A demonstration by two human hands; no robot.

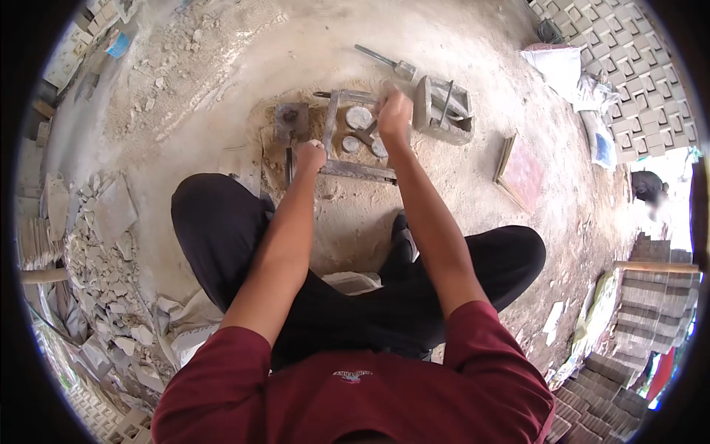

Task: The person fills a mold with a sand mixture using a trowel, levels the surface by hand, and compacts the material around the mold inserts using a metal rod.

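Note:
A square metal frame (359, 170) lies on the dusty ground in front of me. Inside it are several round, pale discs (359, 118) and a dark bar (364, 136). My left hand (310, 155) is closed at the frame's left side, beside a small dark upright piece; what its fingers grip is hidden. Over the right part of the frame, my right hand (394, 115) is closed too, its fingertips slightly blurred, and I cannot make out what it holds. A square metal plate (284, 132) with a dark knob sits left of the frame.
Right of the frame stands a grey box (452, 132) with a metal bar in it. Behind lies a long-handled hammer-like tool (403, 69). A pinkish board (521, 175) lies further right. White sacks (555, 68), stacked tiles (643, 311) and rubble (100, 251) line the sides.

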